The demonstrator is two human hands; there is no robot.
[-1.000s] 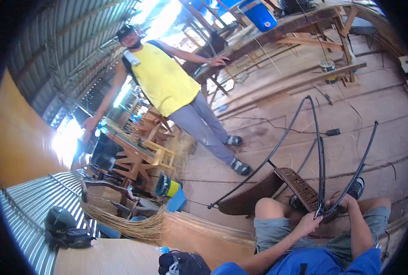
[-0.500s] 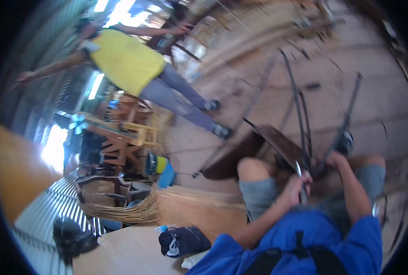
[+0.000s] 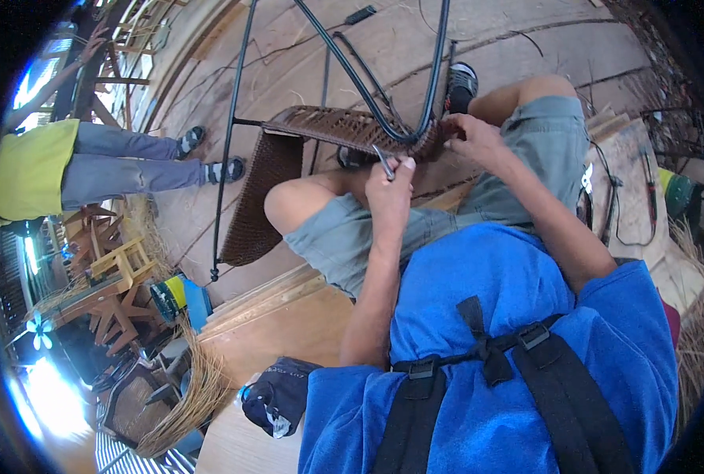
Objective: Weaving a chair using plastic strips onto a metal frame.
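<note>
A chair with a brown woven seat and back [image 3: 261, 197] and a thin black metal frame [image 3: 237, 95] lies tipped over, its legs pointing away, by my bent knees. My left hand [image 3: 389, 193] is closed around a slim, pointed metal tool [image 3: 384, 162], held near the corner of the weave; its exact kind is unclear. Against that same corner, my right hand [image 3: 476, 142] has its fingers bent and pinched together. Whatever lies between those fingertips is too small to make out.
A person in a yellow top [image 3: 40, 170] stands at the left. Near my left side are a wooden board [image 3: 289, 336], a dark bag [image 3: 277, 391] and a bundle of cane strands [image 3: 190, 395]. Wooden furniture [image 3: 123, 265] is piled beyond. A green and yellow container [image 3: 676, 189] stands at right.
My view has swung, so the chair and my hands appear farther left and higher. The person in yellow has lowered in view, arms now out of sight. My left hand still holds the tool.
</note>
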